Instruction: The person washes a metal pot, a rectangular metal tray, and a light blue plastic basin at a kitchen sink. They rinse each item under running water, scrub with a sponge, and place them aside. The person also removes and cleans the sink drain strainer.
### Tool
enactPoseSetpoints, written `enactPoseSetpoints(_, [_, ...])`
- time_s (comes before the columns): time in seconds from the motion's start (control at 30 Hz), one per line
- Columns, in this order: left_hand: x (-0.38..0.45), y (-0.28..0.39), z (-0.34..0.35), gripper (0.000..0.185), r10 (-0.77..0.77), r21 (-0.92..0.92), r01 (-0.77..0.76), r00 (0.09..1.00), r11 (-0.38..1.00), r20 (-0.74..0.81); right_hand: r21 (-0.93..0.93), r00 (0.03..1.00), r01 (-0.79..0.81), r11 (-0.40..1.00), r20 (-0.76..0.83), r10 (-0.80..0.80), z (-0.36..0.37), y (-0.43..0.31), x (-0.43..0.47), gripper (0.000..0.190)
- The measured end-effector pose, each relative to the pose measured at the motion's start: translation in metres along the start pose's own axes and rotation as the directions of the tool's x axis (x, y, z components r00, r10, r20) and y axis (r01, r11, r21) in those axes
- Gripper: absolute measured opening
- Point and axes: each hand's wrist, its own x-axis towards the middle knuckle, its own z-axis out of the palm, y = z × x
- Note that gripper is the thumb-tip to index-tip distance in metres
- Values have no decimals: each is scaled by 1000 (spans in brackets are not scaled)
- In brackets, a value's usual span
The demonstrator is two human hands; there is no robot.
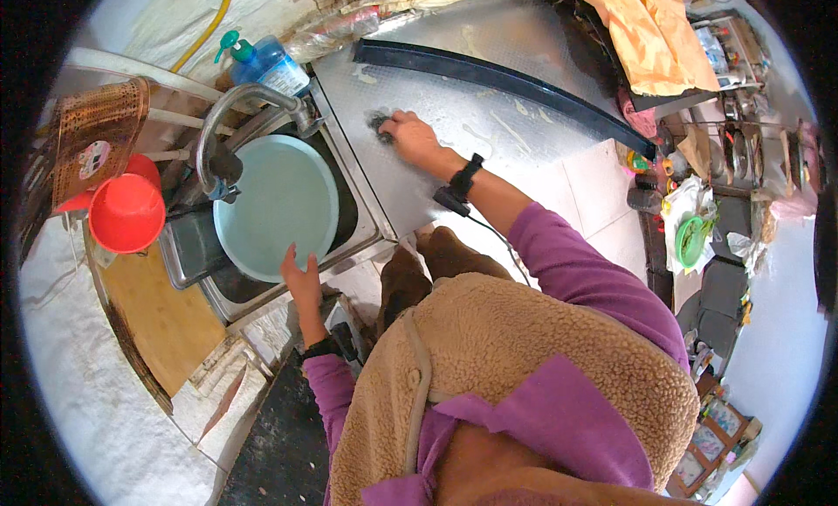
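Note:
My right hand [419, 142] presses a dark scouring pad [379, 125], probably steel wool, against a patterned sheet-metal surface [412, 185]. Wet, pale streaks mark the metal around it. My left hand [302, 280] reaches over the near rim of a pale blue basin [226, 241], its fingers apart and holding nothing; whether they touch the rim is not plain. The basin sits in a steel sink [366, 208] and looks filled with cloudy water. A curved metal faucet [226, 103] arches over the basin's far side.
A long dark strip [484, 74] lies across the metal surface. Behind the faucet stands a blue pump bottle [268, 61]. A red dipper [126, 212] and a wooden board [154, 303] are at left. Orange paper [655, 41] hangs over the far right corner. A cable runs from my right wristband.

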Motion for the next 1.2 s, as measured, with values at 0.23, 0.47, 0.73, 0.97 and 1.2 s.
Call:
enactPoseSetpoints(0.23, [14, 23, -1, 47, 74, -44, -72, 996, 996, 49, 918, 769, -351, 187, 169, 617, -37, 47, -27, 36])
enactPoseSetpoints(0.47, [24, 29, -1, 42, 188, -80, -179, 976, 981, 113, 976, 722, -218, 20, 148, 676, -106, 95, -43, 37])
enactPoseSetpoints(0.73, [63, 99, 26, 39, 317, -117, -298, 926, 947, 207, 980, 708, -173, -98, 193, 679, -149, 163, -49, 27])
enactPoseSetpoints(0.97, [129, 190, 117, 40, 477, -249, -426, 856, 870, 199, 949, 653, -211, 233, -41, 756, -188, 247, -13, 42])
enactPoseSetpoints(1.2, [180, 236, 191, 44, 348, -403, -236, 908, 884, 232, 384, 789, -321, 866, -398, 469, -184, 290, -18, 57])
